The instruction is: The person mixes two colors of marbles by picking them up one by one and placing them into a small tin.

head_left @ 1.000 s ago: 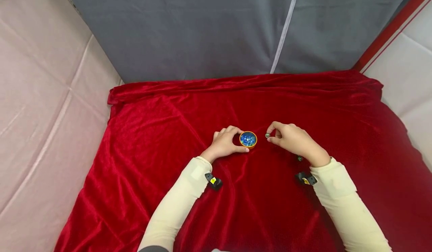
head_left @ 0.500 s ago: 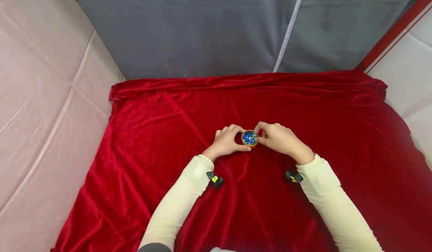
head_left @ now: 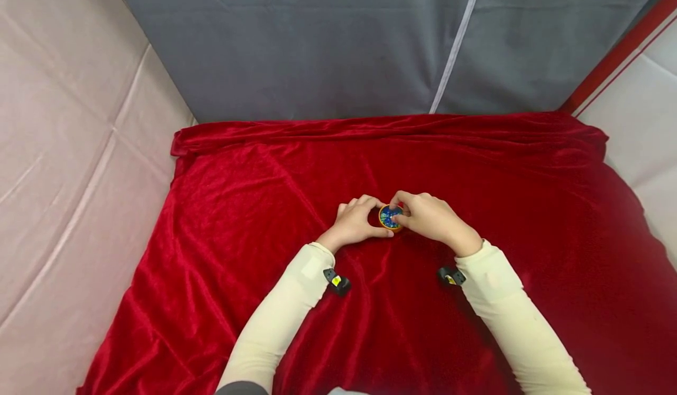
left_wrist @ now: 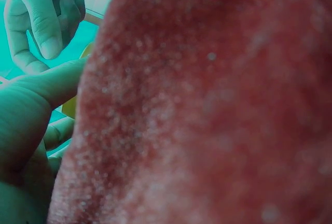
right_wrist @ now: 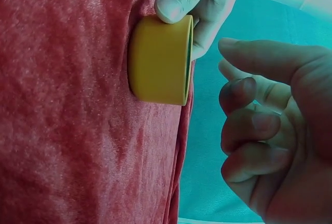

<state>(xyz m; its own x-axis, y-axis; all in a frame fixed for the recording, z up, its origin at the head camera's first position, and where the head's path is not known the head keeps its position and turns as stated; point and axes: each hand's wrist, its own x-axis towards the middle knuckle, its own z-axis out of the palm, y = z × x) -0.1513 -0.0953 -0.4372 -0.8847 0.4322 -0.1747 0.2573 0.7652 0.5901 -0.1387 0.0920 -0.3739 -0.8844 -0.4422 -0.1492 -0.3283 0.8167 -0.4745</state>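
A small yellow bowl (head_left: 383, 227) stands on the red cloth, its outer wall (right_wrist: 160, 63) plain in the right wrist view. Blue and green glassy marbles (head_left: 386, 217) lie inside it. My left hand (head_left: 355, 223) grips the bowl from the left, thumb on the near side and fingers on the far side. Over the bowl's right side hovers my right hand (head_left: 431, 217), with index finger and thumb parted above the marbles. No marble shows between those fingers in the right wrist view, where the other fingers (right_wrist: 249, 125) are loosely curled.
Red velvet cloth (head_left: 254, 207) with folds covers the table. A grey curtain (head_left: 296, 48) hangs behind it, with pale walls (head_left: 63, 148) at the sides. Cloth blocks most of the left wrist view.
My right hand has moved left from beside the bowl to over it. The green marble it pinched has left its fingers. A loose marble on the cloth is now out of sight. My left hand stays.
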